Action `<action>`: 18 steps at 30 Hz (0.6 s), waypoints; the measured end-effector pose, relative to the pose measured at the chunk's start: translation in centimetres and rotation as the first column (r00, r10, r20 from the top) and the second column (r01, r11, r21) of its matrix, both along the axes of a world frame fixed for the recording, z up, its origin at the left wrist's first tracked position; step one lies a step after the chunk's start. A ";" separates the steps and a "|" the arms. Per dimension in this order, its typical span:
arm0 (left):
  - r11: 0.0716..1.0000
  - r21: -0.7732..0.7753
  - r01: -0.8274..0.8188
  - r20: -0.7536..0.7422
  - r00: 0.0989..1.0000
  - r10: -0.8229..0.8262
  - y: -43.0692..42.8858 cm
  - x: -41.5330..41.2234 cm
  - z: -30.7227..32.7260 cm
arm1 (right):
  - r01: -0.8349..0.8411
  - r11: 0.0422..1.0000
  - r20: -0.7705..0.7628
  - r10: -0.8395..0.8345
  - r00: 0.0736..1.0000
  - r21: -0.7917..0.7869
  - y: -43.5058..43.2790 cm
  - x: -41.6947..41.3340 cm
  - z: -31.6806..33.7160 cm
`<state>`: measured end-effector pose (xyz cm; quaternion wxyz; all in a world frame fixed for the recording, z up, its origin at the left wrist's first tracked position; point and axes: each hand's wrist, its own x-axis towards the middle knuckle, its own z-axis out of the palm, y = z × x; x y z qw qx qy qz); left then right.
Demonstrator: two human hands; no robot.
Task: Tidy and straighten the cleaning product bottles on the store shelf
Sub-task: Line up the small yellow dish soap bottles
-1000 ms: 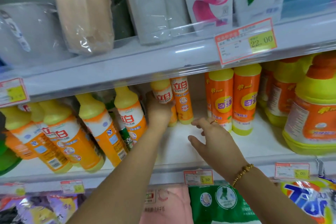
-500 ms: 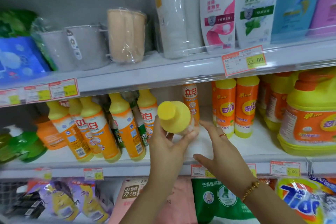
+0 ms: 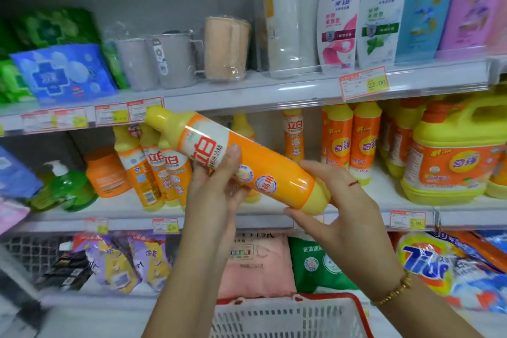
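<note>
An orange and yellow detergent bottle (image 3: pixel 263 162) lies almost sideways in front of the middle shelf (image 3: pixel 356 200), cap up-left, base down-right. My left hand (image 3: pixel 216 189) grips its middle from below, thumb over the label. My right hand (image 3: pixel 337 200) cups the yellow base with curled fingers. Behind, several like bottles (image 3: pixel 153 170) lean to the left on the shelf. One slim bottle (image 3: pixel 293 134) stands upright at the back, and two orange bottles (image 3: pixel 351 137) stand straight to its right.
Big yellow jugs (image 3: pixel 450 151) fill the shelf's right end; a green pump bottle (image 3: pixel 65 184) and an orange bottle (image 3: pixel 105 173) stand at its left. Shampoo bottles (image 3: pixel 340 14) line the upper shelf. Detergent bags (image 3: pixel 428 261) lie below. A red-rimmed basket (image 3: pixel 290 315) sits under my arms.
My left hand took a bottle from the back of the shelf and pulled it out toward me. It has turned from cap-toward-me to sideways, and my right hand now holds its base.
</note>
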<state>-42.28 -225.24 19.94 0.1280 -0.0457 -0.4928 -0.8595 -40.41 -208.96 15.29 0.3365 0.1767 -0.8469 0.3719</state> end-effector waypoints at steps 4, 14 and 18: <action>0.991 0.087 0.097 -0.053 0.994 -0.093 -1.5 2.6 0.4 | -0.047 0.996 0.017 0.049 0.999 -0.079 -1.7 4.0 1.3; 0.936 0.137 0.326 -0.003 0.945 -0.328 -2.6 6.0 -2.7 | 0.082 0.189 0.204 0.942 0.268 -0.979 -1.0 5.9 1.2; 0.965 0.176 0.192 0.041 0.978 -0.203 -1.5 6.4 -2.9 | -0.122 0.558 0.421 0.735 0.531 -0.821 -0.4 6.0 1.9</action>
